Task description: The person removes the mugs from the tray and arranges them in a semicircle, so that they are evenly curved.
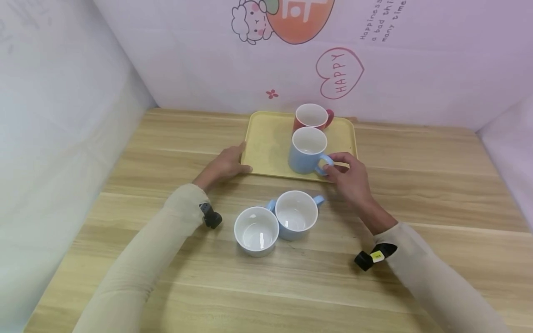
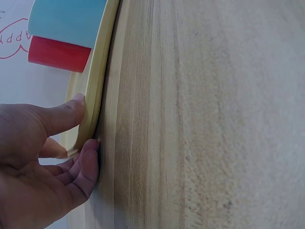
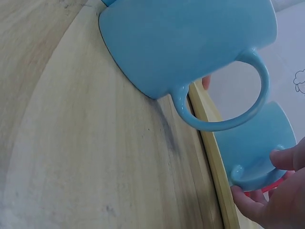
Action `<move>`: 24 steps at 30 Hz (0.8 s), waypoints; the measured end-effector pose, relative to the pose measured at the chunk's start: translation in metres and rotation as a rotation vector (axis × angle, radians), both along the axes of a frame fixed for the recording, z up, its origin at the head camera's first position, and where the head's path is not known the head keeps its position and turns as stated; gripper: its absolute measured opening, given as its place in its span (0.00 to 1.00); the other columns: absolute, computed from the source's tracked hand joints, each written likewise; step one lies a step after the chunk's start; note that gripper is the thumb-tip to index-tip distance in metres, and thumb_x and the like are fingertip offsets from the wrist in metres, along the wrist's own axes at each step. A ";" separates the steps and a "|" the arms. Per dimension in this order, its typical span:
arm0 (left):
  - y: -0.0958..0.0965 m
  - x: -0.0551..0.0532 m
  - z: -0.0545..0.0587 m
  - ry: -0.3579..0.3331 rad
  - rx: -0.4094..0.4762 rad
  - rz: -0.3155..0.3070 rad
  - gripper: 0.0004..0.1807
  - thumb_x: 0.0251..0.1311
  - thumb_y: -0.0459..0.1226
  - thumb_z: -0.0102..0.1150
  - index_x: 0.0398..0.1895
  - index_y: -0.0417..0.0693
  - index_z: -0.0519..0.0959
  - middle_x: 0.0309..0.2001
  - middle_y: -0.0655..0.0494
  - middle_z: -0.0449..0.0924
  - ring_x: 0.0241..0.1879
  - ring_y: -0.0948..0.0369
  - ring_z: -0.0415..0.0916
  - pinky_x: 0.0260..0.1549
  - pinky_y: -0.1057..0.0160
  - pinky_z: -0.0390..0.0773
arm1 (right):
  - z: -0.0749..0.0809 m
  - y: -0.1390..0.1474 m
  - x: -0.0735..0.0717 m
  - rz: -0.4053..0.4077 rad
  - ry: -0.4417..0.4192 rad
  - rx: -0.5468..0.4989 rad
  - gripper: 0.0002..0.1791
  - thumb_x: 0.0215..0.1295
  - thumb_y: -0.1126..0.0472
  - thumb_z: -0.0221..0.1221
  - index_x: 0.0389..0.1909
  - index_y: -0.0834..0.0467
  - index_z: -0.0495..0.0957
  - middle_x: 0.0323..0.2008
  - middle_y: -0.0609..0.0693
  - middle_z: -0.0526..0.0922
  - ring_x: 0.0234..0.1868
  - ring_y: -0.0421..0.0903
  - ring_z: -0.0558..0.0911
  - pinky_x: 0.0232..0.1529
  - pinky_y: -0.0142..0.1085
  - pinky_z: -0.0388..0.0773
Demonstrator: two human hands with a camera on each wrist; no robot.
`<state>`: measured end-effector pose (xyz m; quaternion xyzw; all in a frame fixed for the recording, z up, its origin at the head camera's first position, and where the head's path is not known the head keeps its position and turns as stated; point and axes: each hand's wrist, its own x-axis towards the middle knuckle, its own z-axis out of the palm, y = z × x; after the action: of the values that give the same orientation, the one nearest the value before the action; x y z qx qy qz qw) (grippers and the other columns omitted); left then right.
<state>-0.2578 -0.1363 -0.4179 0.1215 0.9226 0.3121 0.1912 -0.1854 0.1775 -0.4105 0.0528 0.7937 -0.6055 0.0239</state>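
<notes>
My left hand [image 1: 226, 163] grips the left front corner of a shallow yellow tray [image 1: 264, 150]. In the left wrist view its thumb lies over the rim and its fingers curl at the outer side and underneath. On the tray a light blue mug [image 1: 303, 159] stands upright near the front edge. My right hand [image 1: 351, 180] pinches this mug's handle, thumb and fingers around it, also seen in the right wrist view. Close behind stands a red mug [image 1: 311, 115], partly hidden by the blue one, its handle pointing right.
Two more mugs stand side by side on the wooden table [image 1: 175, 286] before the tray: a pale mug [image 1: 256, 233] at left and a light blue mug [image 1: 296, 213] at right, between my forearms. A white printed backdrop [image 1: 200, 69] rises right behind the tray.
</notes>
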 end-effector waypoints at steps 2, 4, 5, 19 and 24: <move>-0.001 0.000 -0.001 0.004 0.001 0.000 0.50 0.64 0.37 0.66 0.79 0.35 0.44 0.74 0.36 0.55 0.72 0.47 0.56 0.71 0.54 0.53 | -0.002 0.001 0.000 0.004 0.020 -0.014 0.19 0.71 0.64 0.59 0.59 0.67 0.72 0.58 0.57 0.73 0.57 0.55 0.78 0.50 0.38 0.81; -0.001 0.000 -0.001 0.003 0.001 0.003 0.50 0.64 0.37 0.66 0.79 0.36 0.44 0.74 0.36 0.55 0.72 0.48 0.57 0.71 0.54 0.54 | -0.004 0.003 -0.001 0.007 0.033 -0.034 0.20 0.71 0.63 0.60 0.60 0.66 0.73 0.58 0.56 0.73 0.57 0.55 0.78 0.49 0.38 0.80; -0.001 0.000 -0.001 0.002 0.001 0.005 0.50 0.63 0.37 0.66 0.79 0.36 0.44 0.75 0.36 0.55 0.72 0.48 0.57 0.71 0.54 0.54 | -0.005 0.004 -0.001 0.004 0.040 -0.067 0.20 0.71 0.63 0.60 0.60 0.67 0.73 0.58 0.56 0.73 0.57 0.55 0.78 0.49 0.39 0.80; -0.001 -0.001 -0.002 0.001 0.005 0.000 0.50 0.63 0.37 0.66 0.79 0.35 0.43 0.75 0.35 0.53 0.73 0.46 0.53 0.72 0.54 0.51 | -0.013 0.005 -0.004 -0.100 0.060 -0.343 0.19 0.68 0.65 0.63 0.57 0.66 0.76 0.51 0.53 0.73 0.52 0.51 0.78 0.51 0.42 0.78; 0.000 -0.001 -0.001 0.003 -0.002 0.001 0.50 0.64 0.37 0.65 0.79 0.35 0.43 0.75 0.35 0.54 0.73 0.46 0.54 0.72 0.54 0.52 | -0.012 0.003 -0.005 -0.093 0.058 -0.297 0.20 0.69 0.59 0.62 0.58 0.64 0.75 0.52 0.53 0.72 0.54 0.49 0.76 0.54 0.43 0.77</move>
<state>-0.2585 -0.1368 -0.4190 0.1215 0.9233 0.3112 0.1896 -0.1900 0.1802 -0.4225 0.0680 0.6927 -0.7178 -0.0197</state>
